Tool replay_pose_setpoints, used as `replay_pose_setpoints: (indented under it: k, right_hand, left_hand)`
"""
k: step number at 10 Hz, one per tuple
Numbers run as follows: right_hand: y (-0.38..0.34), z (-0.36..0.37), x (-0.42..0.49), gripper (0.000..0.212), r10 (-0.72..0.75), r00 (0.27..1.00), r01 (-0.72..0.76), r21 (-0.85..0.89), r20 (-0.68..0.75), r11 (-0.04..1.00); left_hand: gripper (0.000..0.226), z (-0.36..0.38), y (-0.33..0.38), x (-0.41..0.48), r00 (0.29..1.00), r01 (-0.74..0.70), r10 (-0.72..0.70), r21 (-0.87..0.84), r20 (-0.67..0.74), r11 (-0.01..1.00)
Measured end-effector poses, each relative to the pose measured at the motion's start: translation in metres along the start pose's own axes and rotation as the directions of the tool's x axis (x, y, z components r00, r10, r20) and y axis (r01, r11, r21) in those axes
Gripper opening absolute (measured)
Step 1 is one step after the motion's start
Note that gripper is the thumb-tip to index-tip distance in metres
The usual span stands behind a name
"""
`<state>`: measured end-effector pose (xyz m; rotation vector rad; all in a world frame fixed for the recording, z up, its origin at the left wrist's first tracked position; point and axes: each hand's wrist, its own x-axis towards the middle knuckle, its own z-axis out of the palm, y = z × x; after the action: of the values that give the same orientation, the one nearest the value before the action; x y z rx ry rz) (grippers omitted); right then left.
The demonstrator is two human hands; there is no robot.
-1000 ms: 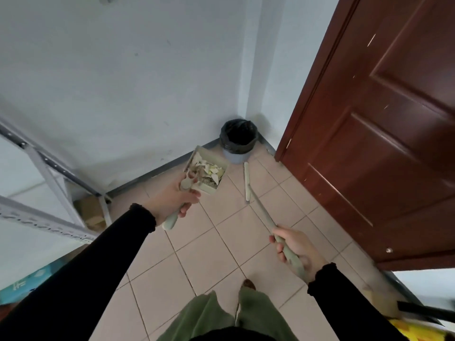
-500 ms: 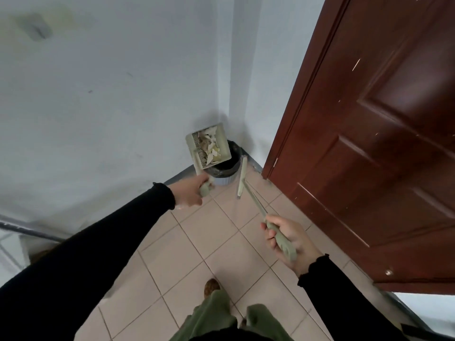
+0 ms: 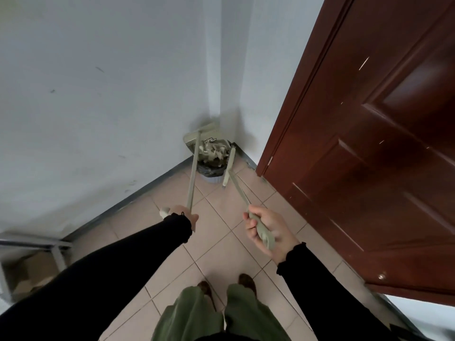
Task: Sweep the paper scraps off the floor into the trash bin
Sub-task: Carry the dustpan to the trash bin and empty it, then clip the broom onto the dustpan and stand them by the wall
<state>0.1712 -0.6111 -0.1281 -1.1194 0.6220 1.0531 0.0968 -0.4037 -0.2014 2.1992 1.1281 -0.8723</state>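
My left hand [image 3: 185, 216] grips the long handle of a pale green dustpan [image 3: 205, 135]. The pan is tipped up over the trash bin [image 3: 212, 171] in the corner, and paper scraps [image 3: 213, 151] are sliding out of it into the black bag. My right hand [image 3: 267, 230] holds the handle of a matching green broom [image 3: 228, 168], whose narrow head stands upright just right of the bin, above the floor.
A white wall runs along the left and a dark red wooden door [image 3: 369, 156] stands close on the right. A metal shelf frame [image 3: 37, 244] and a cardboard box [image 3: 29, 274] sit at lower left. My feet [image 3: 225, 285] stand on beige tiles.
I have stepped closer to the corner. The dustpan rose from floor height to above the bin and tilted, so the scraps are spilling out. The broom moved along beside the bin.
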Motion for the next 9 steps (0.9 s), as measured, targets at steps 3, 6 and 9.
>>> replay_pose_setpoints:
  k: [3,6,9]
  right_hand:
    - [-0.032,-0.026,-0.001,0.004,0.024,0.999,-0.021,-0.063,0.047,0.998]
    - [-0.053,-0.026,-0.027,0.011,0.023,0.992,-0.013,-0.088,0.12,0.996]
    - [-0.095,0.039,-0.105,0.038,-0.051,0.879,0.334,-0.536,0.474,0.776]
  left_hand:
    - [0.037,0.026,0.012,0.009,0.998,0.066,-0.065,0.059,-0.026,0.996]
    - [0.031,-0.024,0.035,-0.084,0.986,-0.165,0.151,0.522,0.071,0.837]
    - [0.033,-0.134,0.022,-0.191,0.935,-0.323,0.348,0.578,0.072,0.75]
